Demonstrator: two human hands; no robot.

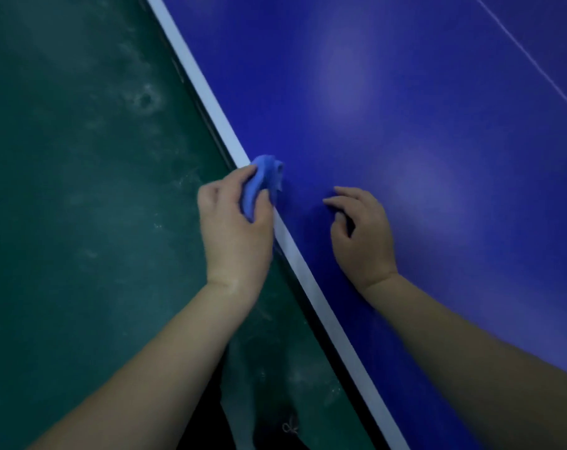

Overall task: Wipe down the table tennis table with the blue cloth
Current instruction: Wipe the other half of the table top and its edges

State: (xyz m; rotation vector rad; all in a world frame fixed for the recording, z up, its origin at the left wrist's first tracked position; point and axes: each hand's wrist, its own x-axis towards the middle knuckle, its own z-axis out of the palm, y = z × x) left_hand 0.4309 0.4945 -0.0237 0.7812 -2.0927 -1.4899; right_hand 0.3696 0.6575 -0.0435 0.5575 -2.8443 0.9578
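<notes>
Green flooring (pixel 81 190), scuffed and chalky, fills the left of my view, and nothing out there concerns the job. Moving in, I've got the left hand (pixel 233 222) right at the table's white edge line (pixel 207 95), fingers and thumb curled round the blue cloth (pixel 262 180), which is bunched into a wad with its loose end poking forward onto the playing surface. So the cloth sits straddling that white border, just where the floor gives way to the table tennis table (pixel 405 141), and I judge it to be in contact with the top, though the blur makes the exact contact hard to call. Further right, the right hand (pixel 363 232) rests on the blue surface, just beside the cloth but apart from it, fingers loosely bent with the fingertips (pixel 332 201) touching the table, holding nothing; it looks like a brace to me. Beyond it, a broad run of blue tabletop stretches off to the thin white centre line (pixel 535 63) at the far right. How far along? I can't see any streaks, damp patches or dust to tell wiped from unwiped, so I can't credit any area as done. My read is that wiping is under way at this near edge, with the great expanse to the right yet to be covered.
</notes>
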